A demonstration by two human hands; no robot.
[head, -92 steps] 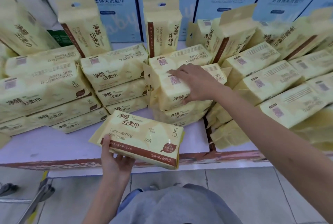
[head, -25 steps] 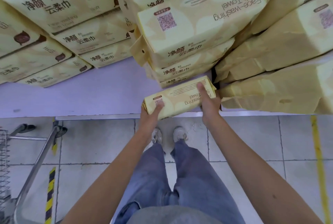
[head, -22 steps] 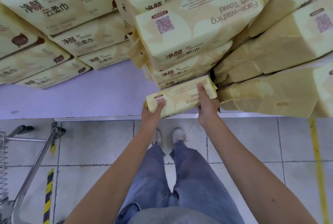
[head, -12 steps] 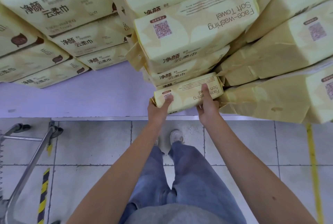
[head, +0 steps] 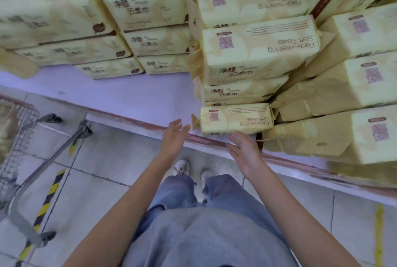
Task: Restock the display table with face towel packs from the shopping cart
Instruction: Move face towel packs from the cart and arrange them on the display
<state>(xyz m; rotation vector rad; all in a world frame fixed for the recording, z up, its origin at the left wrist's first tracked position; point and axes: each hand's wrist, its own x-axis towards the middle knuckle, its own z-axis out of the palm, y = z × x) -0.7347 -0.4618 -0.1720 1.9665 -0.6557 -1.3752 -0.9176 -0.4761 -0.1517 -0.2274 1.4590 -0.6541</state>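
Note:
A yellow face towel pack [head: 235,118] lies at the front edge of the white display table [head: 133,96], at the foot of a stack of like packs [head: 257,51]. My left hand [head: 174,135] hovers just left of the pack, fingers apart, not touching it. My right hand [head: 245,150] is just below the pack, also open and apart from it. The wire shopping cart [head: 19,144] stands at the far left; yellow packs show blurred inside it.
More yellow packs are piled on the table at the left [head: 86,30] and right [head: 348,99]. The table's red-trimmed edge [head: 137,123] runs diagonally. Below are grey floor tiles, a black-and-yellow floor strip [head: 46,202], my legs and shoes.
Both hands have let go of the pack and pulled back from it; it now rests on the table in front of the stack. The view has swung left, showing more of the cart.

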